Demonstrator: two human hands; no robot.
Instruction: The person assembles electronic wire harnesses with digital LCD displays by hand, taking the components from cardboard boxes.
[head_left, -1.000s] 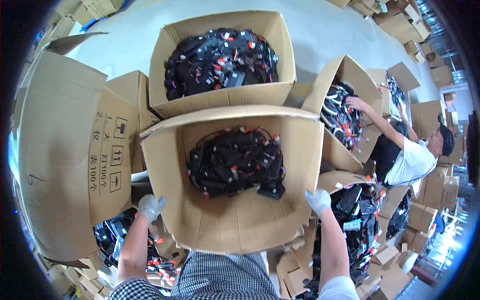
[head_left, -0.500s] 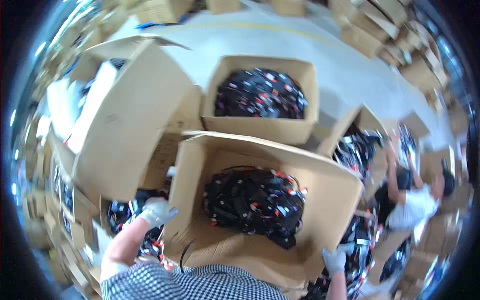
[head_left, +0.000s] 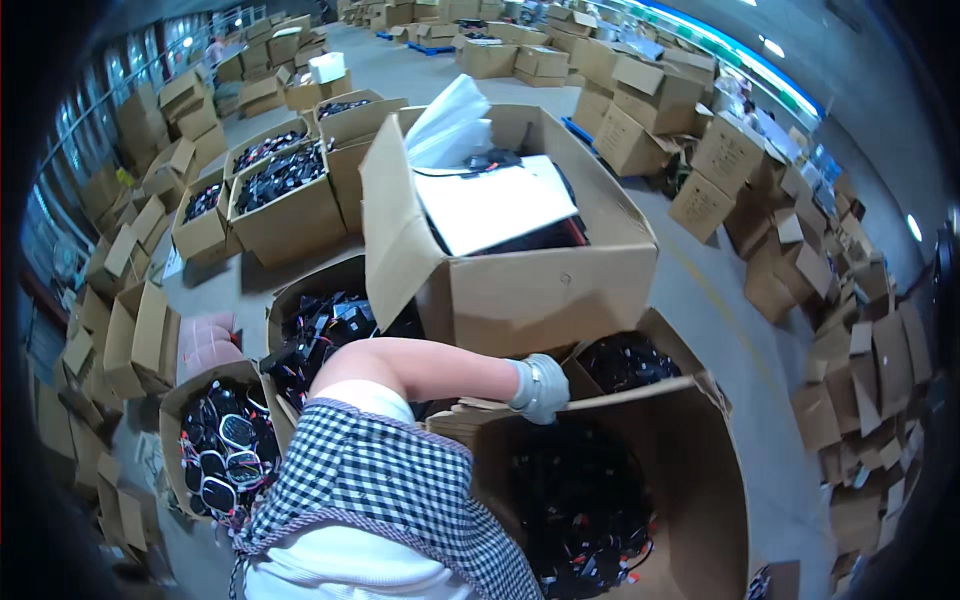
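Observation:
My left hand [head_left: 543, 388], in a pale grey work glove, is at the far left corner of the large open cardboard box [head_left: 700, 470]. Its fingers bend over the rim and seem to grip it; the fingertips are partly hidden. Inside that box lies a dark heap of black electronic parts [head_left: 575, 500] with small orange and white connectors, much of it in shadow. My left arm reaches across from the left, in a black-and-white checked apron or oversleeve. My right hand is out of view.
Beyond my hand stands a tall carton [head_left: 555, 300] holding white sheets [head_left: 495, 205] and clear wrap. An open box of oval, light-rimmed parts [head_left: 235, 450] is at the left, near a pink bundle [head_left: 207, 342]. Stacked cartons [head_left: 725, 160] line the right side.
My view has swung left and up toward the hall. The left hand now rests at the box's far corner instead of its left side. The right hand has left the picture.

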